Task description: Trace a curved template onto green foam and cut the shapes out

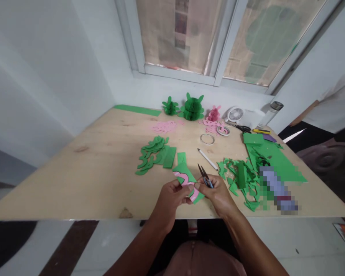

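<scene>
My left hand (170, 197) is closed on a wavy pink paper cutout (194, 195), which lies against a piece of green paper (185, 168). My right hand (219, 195) grips a pair of scissors (204, 177), blades pointing up and away from me, and its thumb and finger also pinch the paper edge. The scissors' blades look slightly apart. Left of my hands sits a pile of green cut shapes (149, 151) with a green rectangle (169, 157). A white pen (207, 159) lies just beyond the scissors.
Green scraps (243, 174) and a large green sheet (287, 165) cover the table's right side. Paper figures (192, 108), pink cutouts (164, 126), a tape ring (207, 139), a small fan (235, 114), a bottle (271, 113) and a yellow cutter (261, 131) stand or lie toward the back. A person is at right.
</scene>
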A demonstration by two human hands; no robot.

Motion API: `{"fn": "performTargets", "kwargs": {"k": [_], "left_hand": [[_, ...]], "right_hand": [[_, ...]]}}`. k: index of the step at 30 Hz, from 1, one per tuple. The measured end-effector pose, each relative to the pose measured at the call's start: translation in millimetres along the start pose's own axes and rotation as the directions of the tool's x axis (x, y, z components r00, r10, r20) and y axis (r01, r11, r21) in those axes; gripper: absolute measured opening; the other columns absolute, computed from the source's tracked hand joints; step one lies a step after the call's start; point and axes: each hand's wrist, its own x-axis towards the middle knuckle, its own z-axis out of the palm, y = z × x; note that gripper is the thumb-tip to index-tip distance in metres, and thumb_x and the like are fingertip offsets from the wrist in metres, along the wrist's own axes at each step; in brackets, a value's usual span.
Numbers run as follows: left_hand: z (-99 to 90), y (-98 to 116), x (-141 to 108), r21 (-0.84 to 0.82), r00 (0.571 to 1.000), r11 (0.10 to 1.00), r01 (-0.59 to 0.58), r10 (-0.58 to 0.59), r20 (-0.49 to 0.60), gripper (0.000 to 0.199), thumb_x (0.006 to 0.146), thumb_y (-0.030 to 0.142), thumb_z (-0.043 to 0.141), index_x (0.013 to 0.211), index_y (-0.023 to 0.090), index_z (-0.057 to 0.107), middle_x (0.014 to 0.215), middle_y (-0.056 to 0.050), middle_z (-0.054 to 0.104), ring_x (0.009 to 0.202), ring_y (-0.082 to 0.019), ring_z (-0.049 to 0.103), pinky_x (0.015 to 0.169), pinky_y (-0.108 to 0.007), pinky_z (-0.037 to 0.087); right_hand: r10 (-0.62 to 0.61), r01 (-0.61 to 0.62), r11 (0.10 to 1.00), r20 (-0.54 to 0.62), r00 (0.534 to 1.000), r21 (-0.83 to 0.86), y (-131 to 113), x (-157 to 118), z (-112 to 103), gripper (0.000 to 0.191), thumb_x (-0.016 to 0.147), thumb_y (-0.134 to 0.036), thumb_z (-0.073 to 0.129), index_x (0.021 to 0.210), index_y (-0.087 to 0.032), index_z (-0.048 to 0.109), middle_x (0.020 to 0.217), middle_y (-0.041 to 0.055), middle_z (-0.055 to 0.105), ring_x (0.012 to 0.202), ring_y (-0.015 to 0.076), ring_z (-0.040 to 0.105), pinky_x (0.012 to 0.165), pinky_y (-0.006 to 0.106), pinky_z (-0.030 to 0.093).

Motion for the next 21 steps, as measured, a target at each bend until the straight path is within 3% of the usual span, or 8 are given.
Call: {"fn": "performTargets", "kwargs": {"k": [12,17,19,21], "left_hand": [[-3.3,-5.6,6.1,-0.033,0.997,0.996,-0.078,0.077,-0.027,0.018,0.057,0.025,0.076,0.070,0.013,0.071,0.064,-0.003,0.066,0.059,-0.013,0.055,0.059,-0.025,0.046],[-9.6,-4.9,12.4,-0.027,0.971,0.983,-0.183,0.177,-0.158,0.015,0.055,0.022,0.076,0.065,0.013,0.069,0.060,0.000,0.065,0.057,-0.011,0.054,0.057,-0.022,0.044],[-11.9,-3.9,15.4,-0.041,0.963,0.978,-0.203,0.192,-0.189,0.016,0.054,0.022,0.076,0.064,0.012,0.068,0.059,0.001,0.065,0.057,-0.011,0.054,0.057,-0.022,0.045],[-12.8,-2.4,17.4,-0.049,0.949,0.970,-0.237,0.220,-0.224,0.016,0.054,0.023,0.076,0.063,0.012,0.068,0.057,0.001,0.064,0.056,-0.011,0.054,0.057,-0.023,0.045]], "right_hand": [[0.009,-0.010,0.998,0.019,1.000,0.067,-0.2,2.2,5.3,0.030,0.067,-0.042,0.071,0.062,-0.015,0.059,0.053,-0.0058,0.039,0.049,0.0073,0.027,0.045,0.022,0.019],[-0.064,0.082,0.984,-0.114,0.991,0.159,5.9,-15.6,1.9,0.035,0.082,-0.050,0.057,0.082,-0.015,0.062,0.052,-0.0083,0.027,0.046,0.0074,0.021,0.043,0.023,0.013],[-0.091,0.108,0.977,-0.100,0.991,0.183,11.0,-26.9,4.6,0.037,0.088,-0.050,0.049,0.083,-0.015,0.061,0.051,-0.0077,0.029,0.047,0.0082,0.024,0.044,0.023,0.015],[-0.052,0.057,0.978,-0.030,0.998,0.201,17.0,-36.4,10.6,0.038,0.090,-0.049,0.047,0.080,-0.014,0.061,0.049,-0.0074,0.031,0.046,0.0080,0.024,0.044,0.024,0.016]]}}
